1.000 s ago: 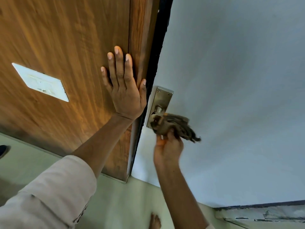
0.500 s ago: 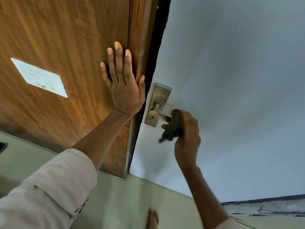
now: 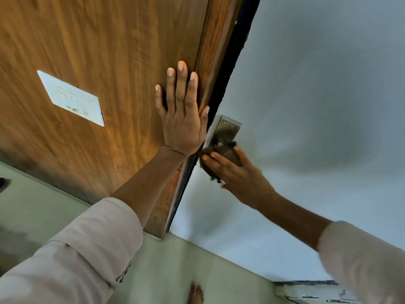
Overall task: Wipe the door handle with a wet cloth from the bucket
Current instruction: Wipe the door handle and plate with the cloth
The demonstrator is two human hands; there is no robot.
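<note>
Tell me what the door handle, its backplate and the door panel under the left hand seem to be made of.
Door handle: looks like metal with a dull brushed brass-grey finish, partly wrapped by the dark cloth.
Backplate: the same matte metal, with two screw heads at its top.
Door panel: wood or wood-look laminate, going by the brown streaky grain and soft sheen; which one cannot be told.

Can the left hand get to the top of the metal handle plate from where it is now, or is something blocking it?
Probably yes. The left hand lies flat on the wooden door, its thumb close beside the handle plate. The plate's upper part is bare; the right hand and cloth cover only the lower part.
</note>
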